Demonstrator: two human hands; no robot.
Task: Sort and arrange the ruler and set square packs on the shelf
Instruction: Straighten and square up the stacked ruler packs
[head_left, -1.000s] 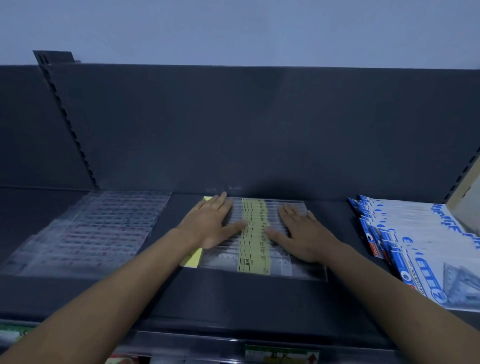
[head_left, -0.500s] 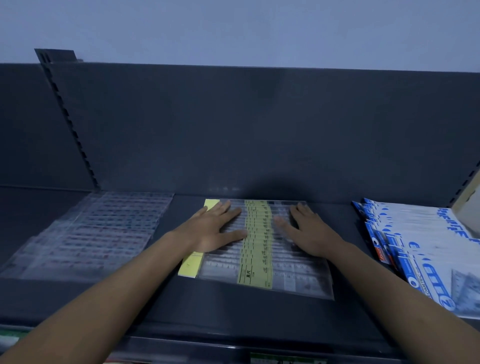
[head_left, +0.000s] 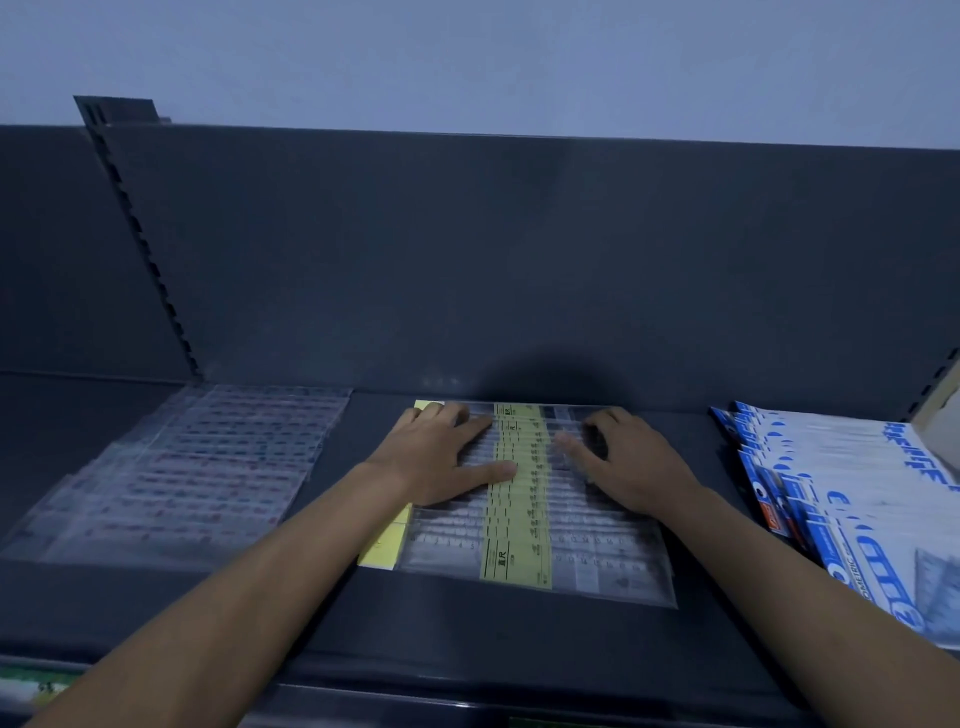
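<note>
Clear plastic with a yellow strip down the middle: those are your ruler packs (head_left: 519, 545), fanned in a flat stack at the centre of the shelf (head_left: 467, 639), far edge close to the back panel (head_left: 519, 260). Your left hand (head_left: 436, 457) lies flat on the left half, fingers straight and spread, thumb reaching onto the yellow strip, pressing down and gripping nothing. Your right hand (head_left: 628, 462) sits on the right half, fingers arched with the tips on the plastic; it is blurred, but nothing is closed in it. Both hands are on the far part of the stack, and the near rows lie uncovered.

A yellow card (head_left: 382, 545) peeks out along the stack's left edge, partly under your left wrist.

Off to your left, apart from the centre stack, a second spread of clear packs with red print (head_left: 197, 467) lies flat. To your right, the blue and white set square packs (head_left: 857, 483) overlap in a slanted row, running off the picture's edge.

Behind the left spread a slotted upright (head_left: 140, 234) climbs the panel, and above it all is a pale wall (head_left: 467, 62)
</note>
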